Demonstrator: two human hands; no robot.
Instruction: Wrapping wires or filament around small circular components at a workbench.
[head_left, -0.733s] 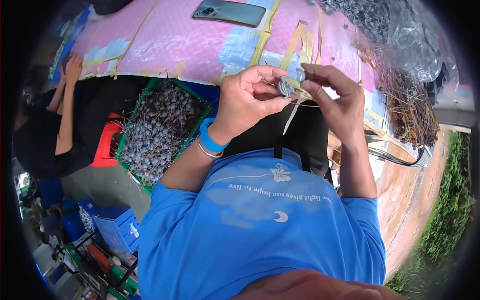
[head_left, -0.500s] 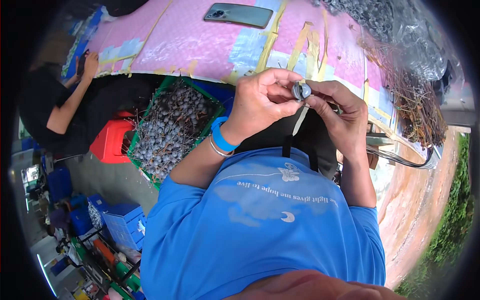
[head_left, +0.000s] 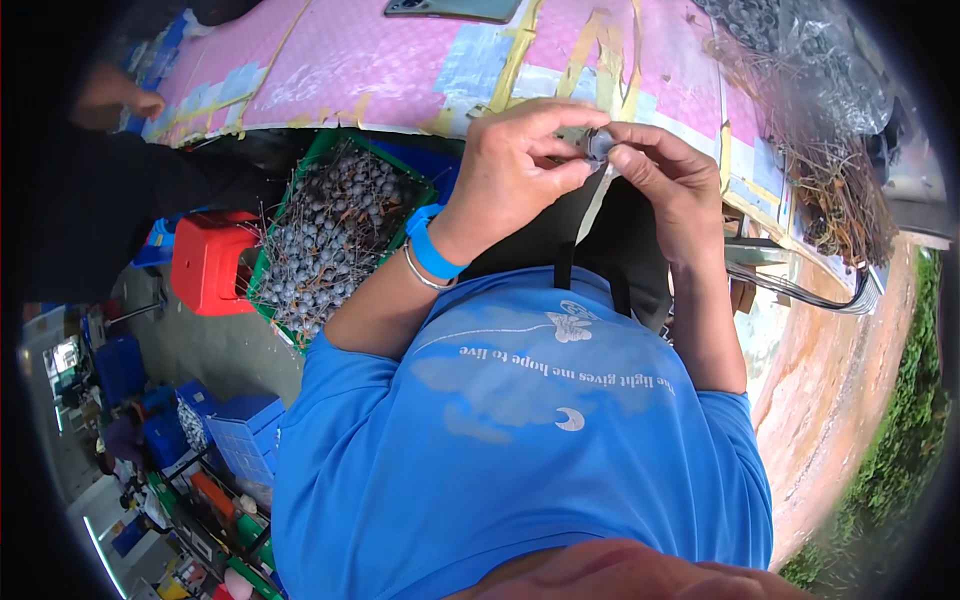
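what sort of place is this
Probably a workshop or hand-assembly area: a taped, pink-covered table, a green crate of round grey pieces with thin stems, and blue bins at lower left.

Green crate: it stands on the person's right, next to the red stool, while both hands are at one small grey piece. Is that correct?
Not quite: the head view shows the green crate on the person's left. It is next to the red stool, and the left hand and right hand are at one grey piece.
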